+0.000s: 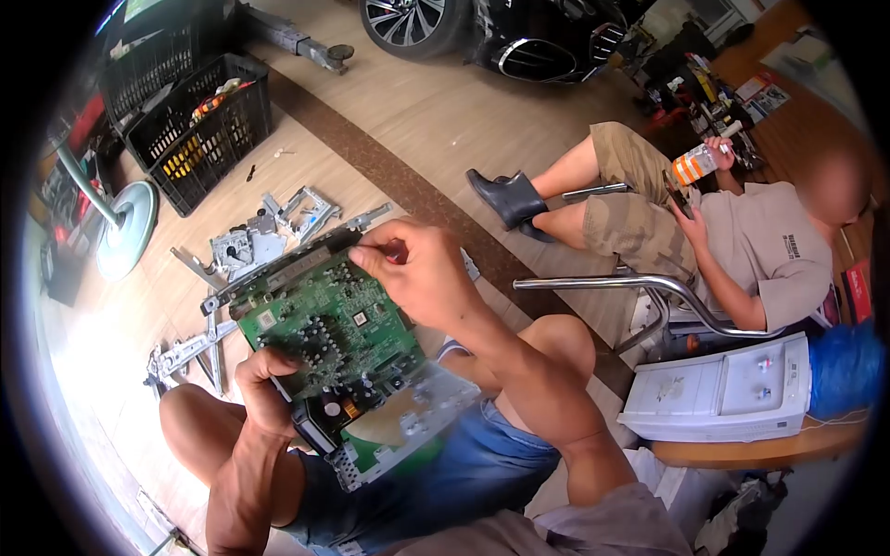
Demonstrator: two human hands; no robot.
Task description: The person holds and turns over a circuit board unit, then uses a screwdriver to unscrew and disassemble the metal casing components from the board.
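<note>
My left hand (269, 389) grips the lower left edge of a green circuit board (357, 310), thumb on top. The board is fixed in a metal chassis (417, 408) and tilts above my lap. A long metal bracket (297, 264) runs along its far edge. At the board's upper right corner, my right hand (417, 264) is closed, thumb and fingers pinched near the bracket. A small red object (397, 250) shows inside those fingers; most of it is hidden, so its kind is unclear. Beyond the board, loose metal frames and plates (269, 232) lie on the floor.
More metal brackets (190, 352) lie at left. Black crates (199, 134) and a round-based stand (127, 232) are behind them. On the right a seated person (742, 241) holds a bottle and a phone, near a chrome chair frame (640, 283) and a white appliance (718, 389). A car (547, 42) stands beyond.
</note>
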